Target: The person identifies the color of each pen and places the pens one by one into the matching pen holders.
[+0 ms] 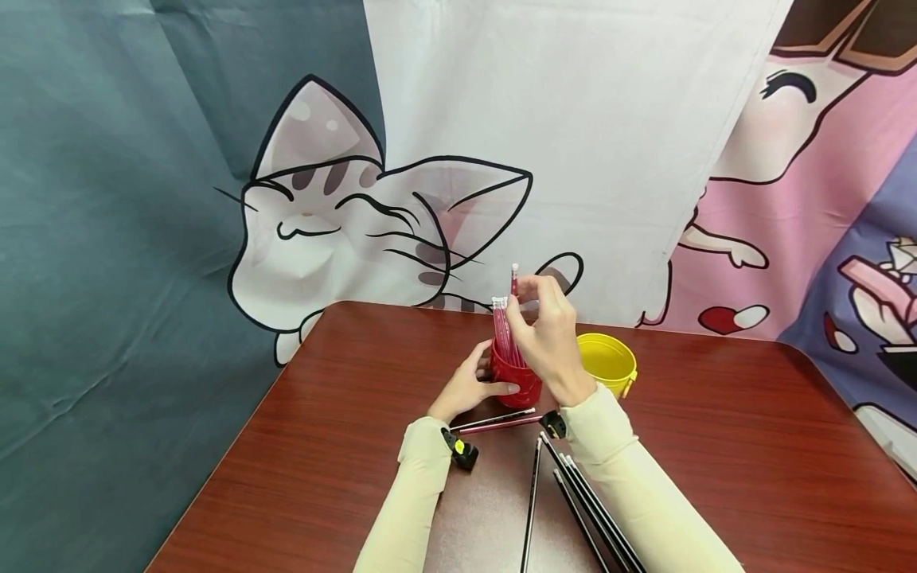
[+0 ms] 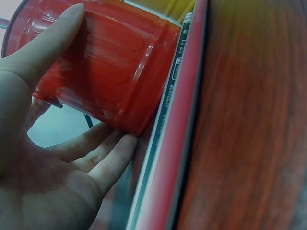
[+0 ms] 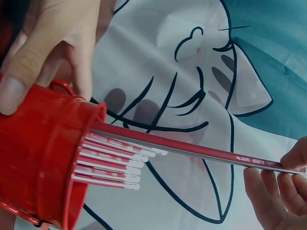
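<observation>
Red pencil [image 1: 513,280], pinched near its top by the right hand [image 1: 548,330], stands nearly upright with its tip inside the red bucket [image 1: 516,382] directly below, which the left hand [image 1: 469,386] clasps on the table [image 1: 716,446].

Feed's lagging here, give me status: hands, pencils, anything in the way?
Left hand grips red bucket. Right hand pinches red pencil, tip inside bucket, among other red pencils. Yellow bucket beside; black pencils loose on table. Nothing blocking.
</observation>
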`<state>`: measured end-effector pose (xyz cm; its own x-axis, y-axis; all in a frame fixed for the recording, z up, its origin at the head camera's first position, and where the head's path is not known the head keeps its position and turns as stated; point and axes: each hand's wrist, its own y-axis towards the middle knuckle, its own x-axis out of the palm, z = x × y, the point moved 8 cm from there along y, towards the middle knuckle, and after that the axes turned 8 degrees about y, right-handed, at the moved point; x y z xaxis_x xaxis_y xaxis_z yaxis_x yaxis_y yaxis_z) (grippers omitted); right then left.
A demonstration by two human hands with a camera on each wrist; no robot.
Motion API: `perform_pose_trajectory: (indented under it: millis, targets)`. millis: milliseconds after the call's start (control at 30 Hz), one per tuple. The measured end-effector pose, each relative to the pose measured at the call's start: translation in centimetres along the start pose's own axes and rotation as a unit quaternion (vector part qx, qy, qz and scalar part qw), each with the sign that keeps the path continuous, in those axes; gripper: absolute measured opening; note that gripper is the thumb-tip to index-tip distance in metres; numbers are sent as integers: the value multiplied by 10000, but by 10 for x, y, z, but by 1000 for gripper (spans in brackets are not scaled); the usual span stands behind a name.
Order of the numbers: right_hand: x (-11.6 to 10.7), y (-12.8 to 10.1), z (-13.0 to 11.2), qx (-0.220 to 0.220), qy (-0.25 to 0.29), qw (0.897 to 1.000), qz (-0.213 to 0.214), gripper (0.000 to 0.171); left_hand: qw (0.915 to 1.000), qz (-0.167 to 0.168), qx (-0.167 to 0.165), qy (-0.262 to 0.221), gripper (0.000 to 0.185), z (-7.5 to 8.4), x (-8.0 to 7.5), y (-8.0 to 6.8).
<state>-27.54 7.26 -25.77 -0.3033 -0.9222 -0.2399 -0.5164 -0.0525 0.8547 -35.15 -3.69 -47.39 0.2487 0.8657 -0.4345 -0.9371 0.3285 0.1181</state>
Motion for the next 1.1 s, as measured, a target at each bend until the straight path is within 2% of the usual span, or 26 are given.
perform_pose_trajectory:
  millis: [200,367,500,667,1100]
  targets:
    - [2,-6,6,10,-274,9996,-38,15,10000,11,14,7,79,1,0,0]
    - [4,-14,13,116,-198,9997,-75,16,9999,-17,66,-90,79,1,1,0]
    - [7,-23,21,324,-127,9992,-177,17,9998,-48,22,-196,79,0,2,1]
    - [11,-36,34,682,-184,9971,-290,16,9999,-25,-34,-93,80,0,0,0]
    - [22,-63,59,1342,-106,9891,-597,17,10000,-29,50,23,85,1,0,0]
